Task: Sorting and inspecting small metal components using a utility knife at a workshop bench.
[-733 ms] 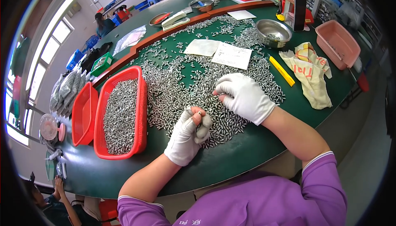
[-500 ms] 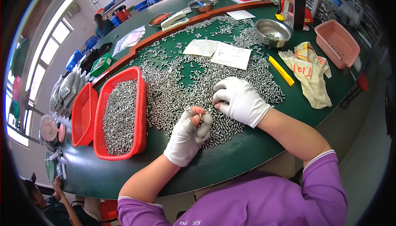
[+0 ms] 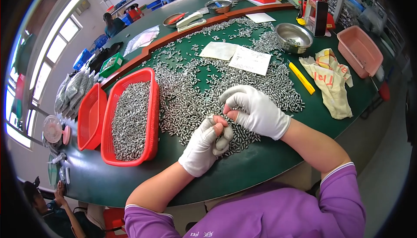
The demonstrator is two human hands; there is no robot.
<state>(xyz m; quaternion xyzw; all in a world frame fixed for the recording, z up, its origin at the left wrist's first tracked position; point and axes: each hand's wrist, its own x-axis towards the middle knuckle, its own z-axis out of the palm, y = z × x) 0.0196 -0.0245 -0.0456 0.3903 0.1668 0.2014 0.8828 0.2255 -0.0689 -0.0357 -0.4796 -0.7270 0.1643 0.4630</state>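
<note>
Both my hands wear white gloves with bare thumb and index tips. My left hand (image 3: 205,144) hovers at the near edge of a broad spread of small silvery, spindle-shaped metal parts (image 3: 182,107). Its fingers are curled in, thumb pressed to the index finger; whatever they hold is hidden. Just to the right, my right hand (image 3: 256,113) is raised over the same parts with fingers bent and thumb and index tips close together. Anything between those tips is too small to make out. More such parts fill a red plastic basket (image 3: 154,120) left of the pile.
An empty-looking red tray (image 3: 90,116) stands left of the basket. Paper slips (image 3: 249,60) lie on the pile. Farther right are a steel bowl (image 3: 293,37), a yellow cutter knife (image 3: 301,78), a cream cloth (image 3: 328,84) and a pink basket (image 3: 360,49). A wooden strip (image 3: 145,53) borders the pile's far side.
My right hand has lifted slightly off the parts and its bent fingers have drawn in. My left hand stays curled, a little nearer to it. The whole view has shifted slightly.
</note>
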